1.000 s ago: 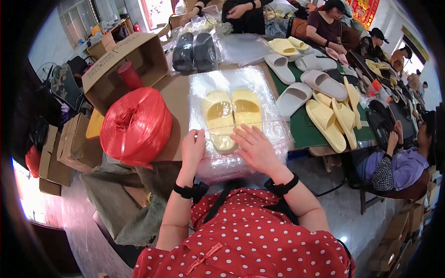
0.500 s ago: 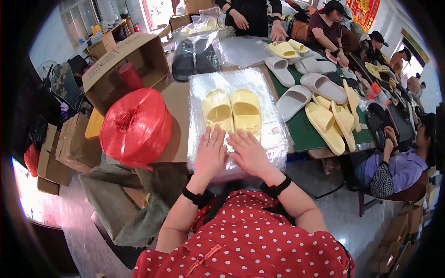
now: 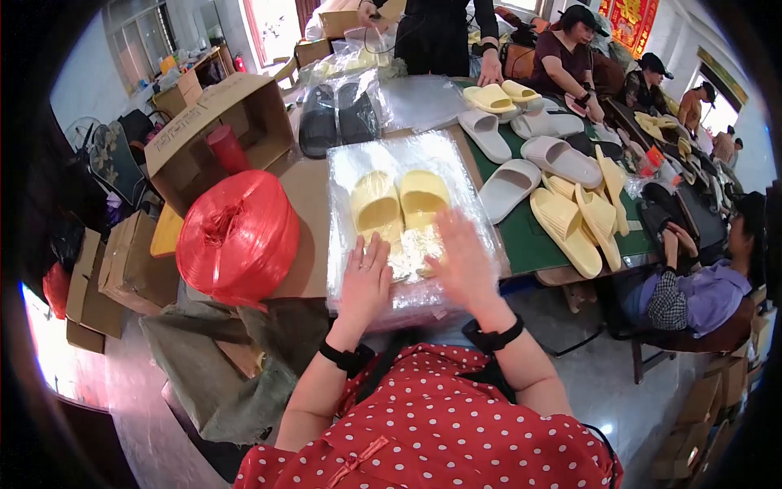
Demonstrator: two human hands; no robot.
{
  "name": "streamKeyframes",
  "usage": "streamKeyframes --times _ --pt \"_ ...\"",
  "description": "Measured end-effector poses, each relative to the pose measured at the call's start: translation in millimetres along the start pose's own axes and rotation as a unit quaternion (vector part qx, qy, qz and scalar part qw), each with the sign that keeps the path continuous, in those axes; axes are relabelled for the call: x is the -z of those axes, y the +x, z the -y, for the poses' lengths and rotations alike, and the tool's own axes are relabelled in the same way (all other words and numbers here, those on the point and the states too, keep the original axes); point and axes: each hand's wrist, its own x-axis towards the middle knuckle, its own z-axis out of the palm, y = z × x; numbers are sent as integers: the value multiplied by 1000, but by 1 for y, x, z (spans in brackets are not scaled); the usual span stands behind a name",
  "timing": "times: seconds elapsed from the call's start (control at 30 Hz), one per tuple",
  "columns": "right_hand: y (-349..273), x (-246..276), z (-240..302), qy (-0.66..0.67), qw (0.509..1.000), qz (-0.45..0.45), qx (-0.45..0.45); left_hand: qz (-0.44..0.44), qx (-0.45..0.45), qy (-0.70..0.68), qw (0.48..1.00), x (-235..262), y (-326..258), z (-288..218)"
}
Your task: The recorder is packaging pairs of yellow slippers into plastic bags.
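Note:
A pair of yellow slide slippers (image 3: 375,208) lies side by side on a stack of clear plastic bags (image 3: 472,281) in front of me. Shiny film covers at least their near ends, where glare hides detail. My left hand (image 3: 366,273) rests flat on the plastic by the near end of the left slipper, fingers stretched out, holding nothing. Slightly smeared by motion, my right hand (image 3: 468,259) reaches over the right slipper's near end and right side with its fingers extended. Whether it touches the plastic is hard to see.
Left of the stack are a big roll of red plastic twine (image 3: 238,236) and an open cardboard box (image 3: 220,134). Bagged black slippers (image 3: 340,114) lie behind. Loose grey slippers (image 3: 510,189) and yellow slippers (image 3: 566,228) cover the green mat at right. Co-workers sit or stand around.
My right hand has shifted right and forward along the right slipper, away from my left hand. My left hand has drawn slightly back. The person across the table has moved a hand to the yellow slippers.

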Motion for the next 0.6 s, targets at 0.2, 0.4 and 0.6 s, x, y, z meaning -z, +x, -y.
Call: streamKeyframes --times 0.2,0.4,0.6 --pt "-11 -61 25 20 992 114 53 6 -10 -11 1000 -5 -7 4" --pt "-23 -56 -20 26 995 34 -93 25 16 -42 999 4 -6 -3" --pt "-27 -61 -18 78 982 7 -170 -61 113 -56 990 -10 -8 -1"
